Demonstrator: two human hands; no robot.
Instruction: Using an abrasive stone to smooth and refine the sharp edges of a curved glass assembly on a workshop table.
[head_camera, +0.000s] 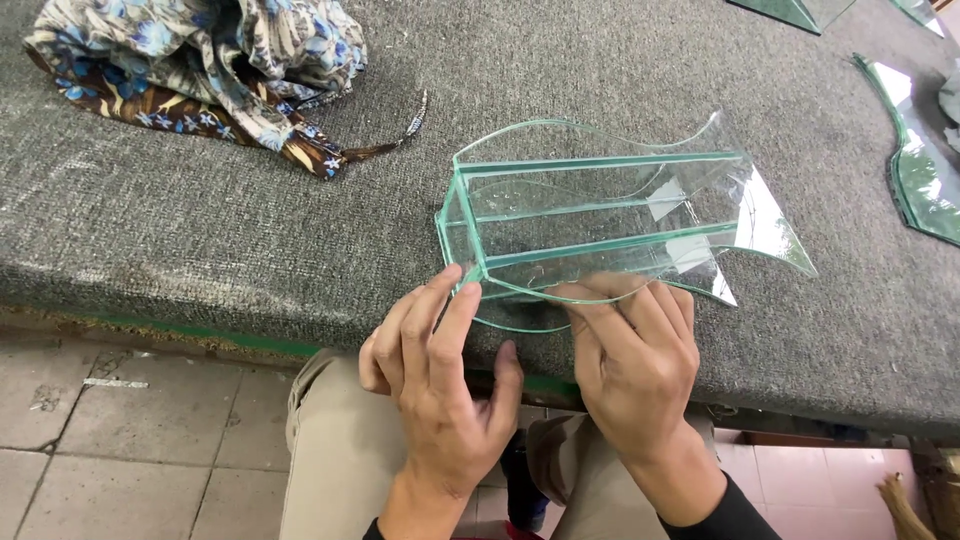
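We see both hands at the near edge of the table, side by side but apart. The left hand has its fingers stretched out, tips touching the near left corner of the glass box, thumb spread to the right; it grips nothing. The right hand lies with fingers curled over the box's curved near pane, pressing on it rather than clamped around it. The box (clear, green at the edges, with wavy side panes) lies on its side on the grey felt, its open end pointing right. Far left sits a crumpled floral cloth. At the right edge lies a curved glass offcut, well apart, with more glass pieces at the far right.
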